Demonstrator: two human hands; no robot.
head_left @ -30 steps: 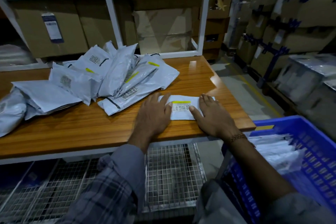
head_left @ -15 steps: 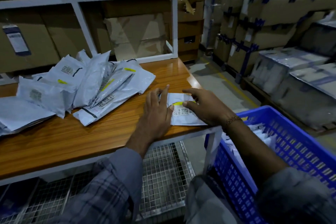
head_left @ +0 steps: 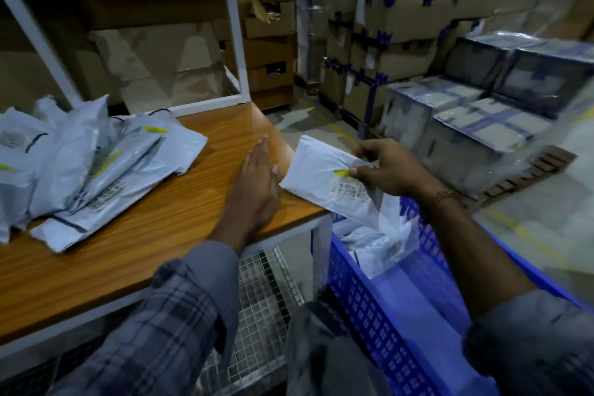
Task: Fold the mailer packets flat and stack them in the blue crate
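Observation:
My right hand (head_left: 390,170) pinches a folded white mailer packet (head_left: 318,173) with a yellow strip and barcode, holding it in the air past the table's right edge, above the blue crate (head_left: 369,302). Several white packets (head_left: 382,244) lie inside the crate. My left hand (head_left: 257,193) rests flat, fingers together, on the wooden table (head_left: 160,244), its fingertips just touching the held packet's left edge. A loose pile of unfolded white mailers (head_left: 90,167) covers the table's left part.
A white shelf frame (head_left: 238,42) with cardboard boxes stands behind the table. Stacked cartons and wrapped boxes (head_left: 466,119) fill the right side across a floor aisle. A wire mesh shelf (head_left: 263,309) sits under the table.
My right hand has lifted the folded packet off the table and carried it right, over the crate. My left hand has let go and stays flat on the table. My view turned right.

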